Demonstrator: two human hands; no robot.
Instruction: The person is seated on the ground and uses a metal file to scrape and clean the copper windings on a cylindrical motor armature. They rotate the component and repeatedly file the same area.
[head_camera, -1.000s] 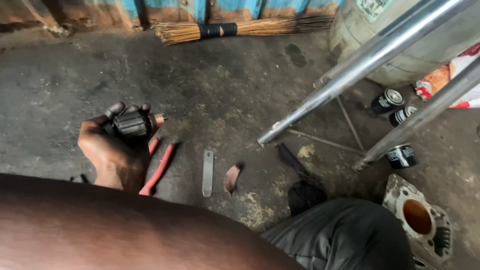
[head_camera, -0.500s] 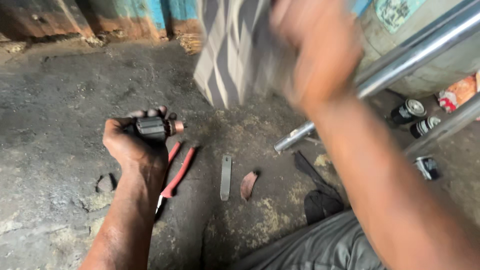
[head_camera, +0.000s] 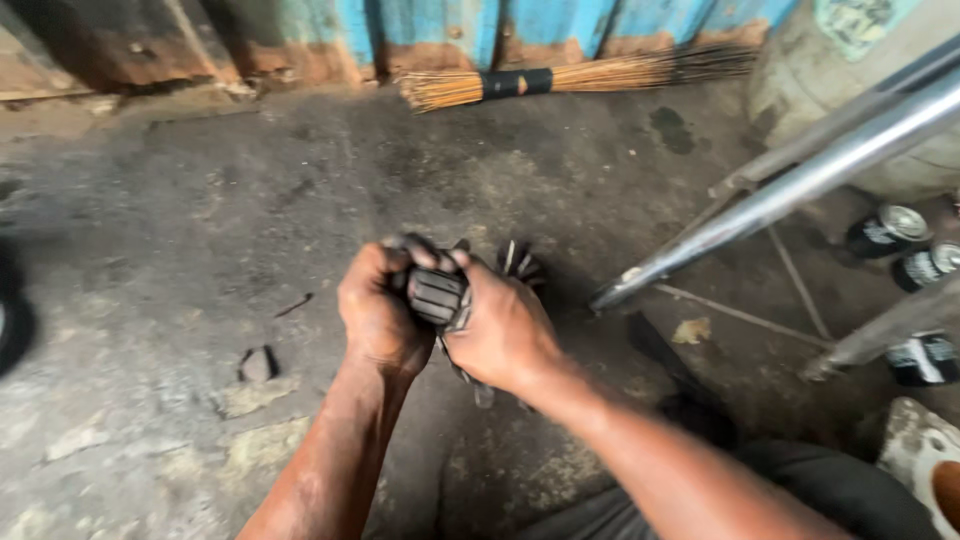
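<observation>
Left hand and right hand clasp a dark ribbed part between their fingers; broom lies well beyond the fingertips; cans sit far right.

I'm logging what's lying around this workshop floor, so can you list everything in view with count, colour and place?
Ribbed metal part: one, dark grey, gripped between both hands at centre.
Broom: one, straw-coloured with a black band, lying along the far wall.
Wall panels: blue with rusty lower edges, top.
Metal tubes: two, silver, slanting in from the right.
Small cans: three, black with pale lids, right edge.
Floor: grey, stained concrete.
Dark cloth: one, black, lower right by the knee.
Left hand: closed around the part.
Right hand: closed around the part.
</observation>
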